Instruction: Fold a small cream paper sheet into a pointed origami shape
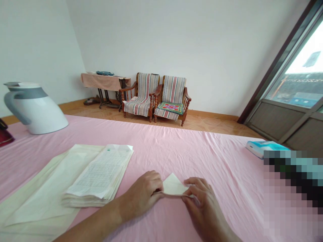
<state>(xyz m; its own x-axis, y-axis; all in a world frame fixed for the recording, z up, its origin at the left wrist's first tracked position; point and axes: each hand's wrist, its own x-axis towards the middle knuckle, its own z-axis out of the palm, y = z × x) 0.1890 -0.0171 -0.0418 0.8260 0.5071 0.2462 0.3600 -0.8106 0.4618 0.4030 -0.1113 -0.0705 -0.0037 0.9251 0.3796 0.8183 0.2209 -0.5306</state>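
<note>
A small piece of pale folded paper [173,185] lies on the pink cloth, its pointed corner facing away from me. My left hand [144,188] pinches its left end between thumb and curled fingers. At the right end, my right hand [203,201] grips the paper with the thumb below and the fingers above. The near edge of the paper runs as a thick fold between both hands. Left of my left hand rests a stack of grid-printed sheets [103,173], partly on top of larger cream sheets [47,188].
A white and grey jug [46,111] stands at the table's far left, with a dark red object [5,136] beside it. A blue and white packet [264,148] lies at the right, near a pixelated patch. Beyond the pink-covered table [176,144] are two wooden armchairs [141,97].
</note>
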